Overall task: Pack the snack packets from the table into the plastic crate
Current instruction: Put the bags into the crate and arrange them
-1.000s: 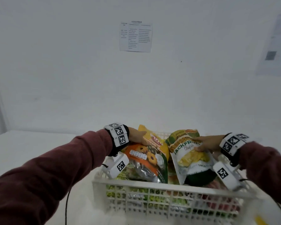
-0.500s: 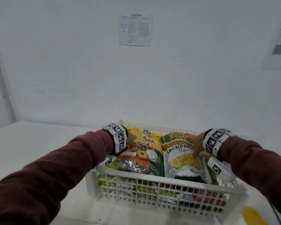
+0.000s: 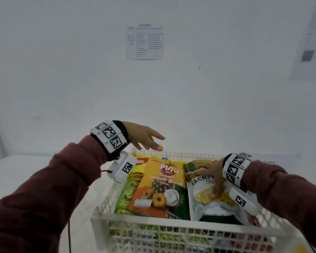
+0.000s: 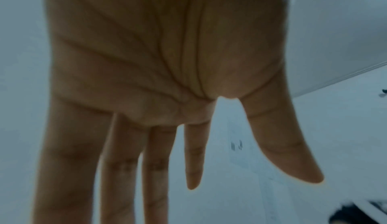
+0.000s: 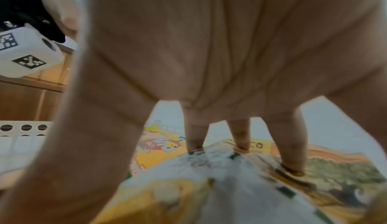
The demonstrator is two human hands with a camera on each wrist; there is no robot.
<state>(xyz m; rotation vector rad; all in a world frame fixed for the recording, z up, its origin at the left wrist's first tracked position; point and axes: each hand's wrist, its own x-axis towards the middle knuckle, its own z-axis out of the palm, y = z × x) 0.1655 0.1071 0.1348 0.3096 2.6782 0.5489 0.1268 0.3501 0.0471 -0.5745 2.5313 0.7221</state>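
A white plastic crate (image 3: 171, 225) sits low in the head view, filled with snack packets. An orange pineapple biscuit packet (image 3: 161, 187) (image 5: 159, 146) lies flat on top at the centre. Beside it on the right lies a white and green jackfruit chips packet (image 3: 208, 201) (image 5: 240, 178). My right hand (image 3: 212, 179) (image 5: 230, 78) presses down on the jackfruit packet with spread, straight fingers. My left hand (image 3: 144, 136) (image 4: 167, 95) hovers above the crate's far left corner, fingers straight and spread, holding nothing.
Green and yellow packets (image 3: 130, 187) lie along the crate's left side under the biscuit packet. The crate stands on a white table (image 3: 35, 170) against a white wall with a printed sheet (image 3: 144, 42). A yellow object (image 3: 303, 249) shows at the bottom right.
My left hand has let go of the biscuit packet and risen above the crate. Both packets now lie flat in the crate. My right hand still presses the jackfruit packet.
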